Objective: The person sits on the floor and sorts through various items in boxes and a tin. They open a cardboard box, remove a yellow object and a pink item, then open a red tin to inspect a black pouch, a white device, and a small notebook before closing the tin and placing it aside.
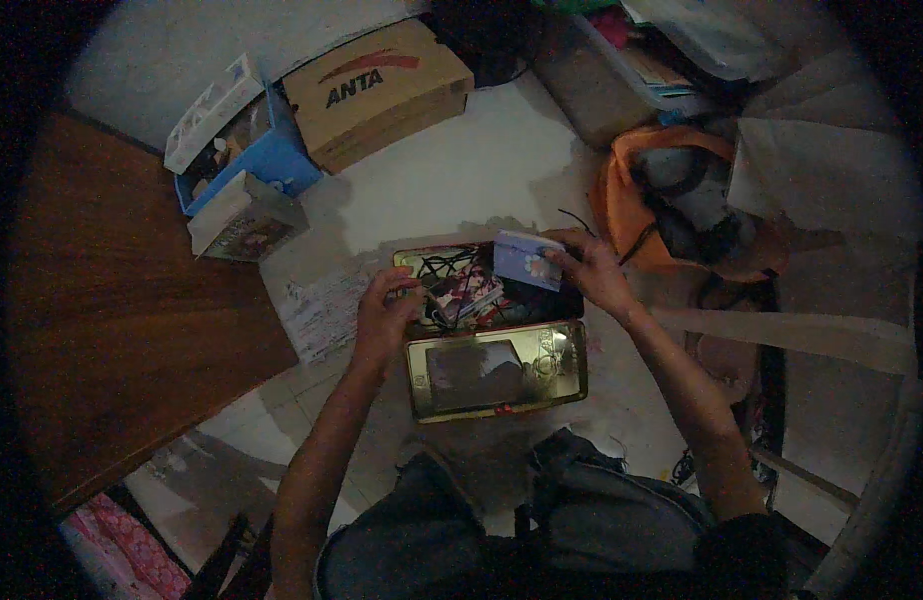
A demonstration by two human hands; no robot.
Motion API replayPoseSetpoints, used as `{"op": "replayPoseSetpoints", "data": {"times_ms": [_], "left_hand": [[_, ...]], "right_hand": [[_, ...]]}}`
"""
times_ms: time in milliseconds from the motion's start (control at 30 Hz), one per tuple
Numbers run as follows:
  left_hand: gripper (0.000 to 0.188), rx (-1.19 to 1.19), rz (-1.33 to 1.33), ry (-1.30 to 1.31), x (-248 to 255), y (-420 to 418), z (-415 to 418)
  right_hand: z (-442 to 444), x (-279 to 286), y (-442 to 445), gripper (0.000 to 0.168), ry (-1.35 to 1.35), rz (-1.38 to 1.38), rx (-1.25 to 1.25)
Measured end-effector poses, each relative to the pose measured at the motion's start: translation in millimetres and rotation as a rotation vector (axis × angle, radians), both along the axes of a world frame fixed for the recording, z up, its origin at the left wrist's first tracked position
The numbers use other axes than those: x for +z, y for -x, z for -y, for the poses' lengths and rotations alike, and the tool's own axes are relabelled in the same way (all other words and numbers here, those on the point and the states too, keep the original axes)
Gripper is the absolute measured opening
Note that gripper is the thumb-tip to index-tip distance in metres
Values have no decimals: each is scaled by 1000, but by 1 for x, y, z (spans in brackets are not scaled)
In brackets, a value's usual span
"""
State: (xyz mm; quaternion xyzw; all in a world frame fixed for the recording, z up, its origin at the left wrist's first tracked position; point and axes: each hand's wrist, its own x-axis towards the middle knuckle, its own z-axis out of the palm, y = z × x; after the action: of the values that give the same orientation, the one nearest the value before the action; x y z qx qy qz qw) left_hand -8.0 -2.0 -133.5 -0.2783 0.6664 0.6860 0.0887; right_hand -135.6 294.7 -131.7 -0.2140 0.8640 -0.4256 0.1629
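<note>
My right hand (593,271) grips a small purple booklet or card (525,259) with a flower on its front. It holds this over the right part of an open hinged tin (574,307). Black tangled cords (450,264) and a small stack of picture cards or a booklet (465,296) lie inside. The tin's gold-toned lid (566,379) is folded down towards me, a grey rectangle on its inner face. My left hand (390,304) is at the tin's left rim, fingers curled; dim light hides whether it pinches anything.
An ANTA cardboard shoebox (386,90) stands at the back beside a filled blue box (244,169) and a small carton (248,221). Brown wooden furniture (146,300) borders the left. An orange bag (630,202) and a plastic bin (596,82) stand right. My knees (416,517) are close in front.
</note>
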Motion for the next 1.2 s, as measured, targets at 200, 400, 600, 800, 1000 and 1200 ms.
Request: {"op": "replayPoseSetpoints", "data": {"times_ms": [200,400,600,800,1000,1200], "left_hand": [[47,-377,-310,505,-30,-7,-7],[69,-628,-311,865,-41,1,-36],[54,-737,-296,1263,-21,14,-32],[51,-647,-504,1381,-54,11,-2],[60,-429,-337,1039,-21,-6,6],[59,-231,-60,528,-48,-46,30]], "right_hand": [[-1,-17,4,34,-56,64,45],[4,15,3,31,-105,341,-3],[-12,-6,0,28,-50,378,-14],[13,-17,-5,25,10,445,-29],[3,-23,-5,16,20,-170,12],[-63,-1,-35,19,-314,194,-280]]}}
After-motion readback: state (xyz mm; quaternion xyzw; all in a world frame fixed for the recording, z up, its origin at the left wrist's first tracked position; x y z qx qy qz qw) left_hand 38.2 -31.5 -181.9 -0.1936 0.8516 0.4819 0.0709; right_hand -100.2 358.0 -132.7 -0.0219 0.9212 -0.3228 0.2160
